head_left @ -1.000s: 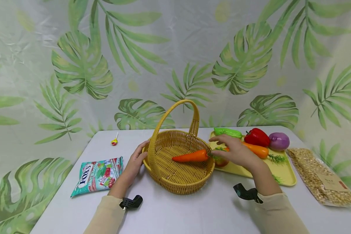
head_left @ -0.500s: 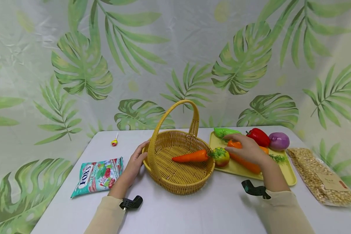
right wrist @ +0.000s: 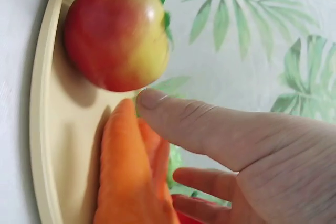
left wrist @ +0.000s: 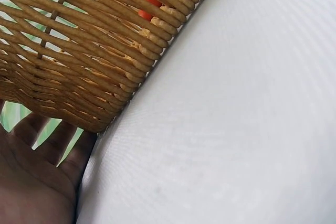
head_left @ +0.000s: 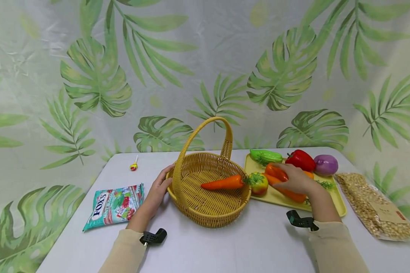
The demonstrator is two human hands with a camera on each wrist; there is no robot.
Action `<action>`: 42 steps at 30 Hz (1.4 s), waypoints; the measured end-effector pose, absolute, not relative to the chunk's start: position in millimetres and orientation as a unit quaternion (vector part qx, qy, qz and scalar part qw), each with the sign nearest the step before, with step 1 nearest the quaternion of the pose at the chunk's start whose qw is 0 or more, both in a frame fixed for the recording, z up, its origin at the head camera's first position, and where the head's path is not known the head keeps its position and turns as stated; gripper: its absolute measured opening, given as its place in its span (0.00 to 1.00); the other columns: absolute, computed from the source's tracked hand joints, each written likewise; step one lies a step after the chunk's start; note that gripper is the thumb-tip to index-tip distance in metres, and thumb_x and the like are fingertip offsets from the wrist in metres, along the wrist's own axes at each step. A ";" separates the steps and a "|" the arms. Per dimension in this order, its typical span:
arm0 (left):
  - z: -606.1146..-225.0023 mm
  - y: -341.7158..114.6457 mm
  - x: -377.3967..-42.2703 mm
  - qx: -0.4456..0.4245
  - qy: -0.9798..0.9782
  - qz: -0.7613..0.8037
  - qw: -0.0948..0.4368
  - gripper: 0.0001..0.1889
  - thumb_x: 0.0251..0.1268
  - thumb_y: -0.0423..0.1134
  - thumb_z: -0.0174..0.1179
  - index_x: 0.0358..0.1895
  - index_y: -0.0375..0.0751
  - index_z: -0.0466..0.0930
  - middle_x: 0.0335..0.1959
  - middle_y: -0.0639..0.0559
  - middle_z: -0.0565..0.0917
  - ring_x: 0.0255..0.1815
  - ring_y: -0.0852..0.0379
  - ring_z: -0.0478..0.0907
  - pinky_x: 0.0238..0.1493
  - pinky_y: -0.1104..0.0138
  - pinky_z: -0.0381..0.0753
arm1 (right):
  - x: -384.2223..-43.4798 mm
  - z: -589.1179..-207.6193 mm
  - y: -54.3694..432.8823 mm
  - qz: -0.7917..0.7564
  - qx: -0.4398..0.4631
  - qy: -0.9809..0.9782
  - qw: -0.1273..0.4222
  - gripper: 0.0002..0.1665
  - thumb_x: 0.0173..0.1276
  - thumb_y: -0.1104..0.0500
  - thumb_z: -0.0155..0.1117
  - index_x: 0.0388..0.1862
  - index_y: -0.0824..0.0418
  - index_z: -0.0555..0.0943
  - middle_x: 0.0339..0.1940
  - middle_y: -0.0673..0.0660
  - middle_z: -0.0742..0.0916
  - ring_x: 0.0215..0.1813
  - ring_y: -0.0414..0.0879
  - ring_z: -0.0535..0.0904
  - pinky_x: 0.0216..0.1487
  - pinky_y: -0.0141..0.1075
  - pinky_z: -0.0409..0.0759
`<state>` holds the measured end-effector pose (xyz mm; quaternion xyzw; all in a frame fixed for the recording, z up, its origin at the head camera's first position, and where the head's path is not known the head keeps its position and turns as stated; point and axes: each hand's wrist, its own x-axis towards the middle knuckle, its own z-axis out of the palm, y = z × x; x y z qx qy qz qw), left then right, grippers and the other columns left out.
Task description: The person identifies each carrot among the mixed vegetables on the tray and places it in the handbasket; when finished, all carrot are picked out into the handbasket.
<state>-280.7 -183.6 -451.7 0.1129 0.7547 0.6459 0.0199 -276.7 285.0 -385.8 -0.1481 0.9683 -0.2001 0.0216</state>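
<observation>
Fingers were spread on the left hand (head_left: 158,192), at the basket (head_left: 205,221), and right hand (head_left: 296,179), by the orange pepper (head_left: 275,172); the apple (right wrist: 115,35) could be rolled by a bump.

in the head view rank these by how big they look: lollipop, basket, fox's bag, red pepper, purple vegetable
1. Basket
2. Fox's bag
3. Red pepper and purple vegetable: too alike to rank
4. Lollipop
</observation>
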 end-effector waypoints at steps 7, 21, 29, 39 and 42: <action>-452.3 -183.6 -281.8 0.115 0.755 0.645 0.020 0.23 0.80 0.46 0.42 0.74 0.66 0.61 0.80 0.58 0.58 0.83 0.52 0.48 0.81 0.48 0.49 | -278.9 -392.2 289.6 -0.208 -0.135 0.968 0.047 0.50 0.62 0.46 0.72 0.76 0.65 0.63 0.71 0.76 0.70 0.71 0.78 0.59 0.65 0.76 0.58; -450.6 -182.7 -278.6 0.106 0.761 0.640 0.018 0.23 0.80 0.46 0.42 0.74 0.67 0.61 0.80 0.59 0.58 0.84 0.52 0.47 0.81 0.47 0.47 | -280.3 -397.3 290.6 -0.224 -0.124 0.964 0.072 0.54 0.61 0.49 0.73 0.78 0.68 0.57 0.73 0.77 0.66 0.72 0.78 0.59 0.68 0.73 0.59; -451.3 -182.5 -279.4 0.109 0.761 0.639 0.017 0.23 0.80 0.46 0.42 0.74 0.68 0.61 0.80 0.59 0.58 0.83 0.52 0.48 0.81 0.46 0.49 | -281.1 -403.7 289.8 -0.232 -0.120 0.963 0.063 0.54 0.61 0.52 0.73 0.78 0.67 0.55 0.73 0.75 0.68 0.72 0.75 0.63 0.69 0.71 0.61; -452.3 -183.0 -279.3 0.105 0.762 0.639 0.019 0.23 0.80 0.46 0.42 0.74 0.69 0.62 0.80 0.60 0.58 0.84 0.52 0.46 0.81 0.46 0.47 | -283.1 -405.8 282.4 -0.189 -0.113 0.974 0.044 0.55 0.55 0.60 0.72 0.79 0.66 0.55 0.70 0.74 0.73 0.68 0.75 0.67 0.66 0.71 0.65; -452.5 -183.0 -279.5 0.104 0.763 0.638 0.019 0.23 0.80 0.46 0.42 0.74 0.69 0.62 0.80 0.60 0.58 0.84 0.52 0.46 0.81 0.46 0.47 | -282.5 -404.8 281.7 -0.178 -0.113 0.977 0.041 0.56 0.54 0.59 0.71 0.79 0.66 0.56 0.69 0.74 0.74 0.68 0.75 0.69 0.66 0.70 0.66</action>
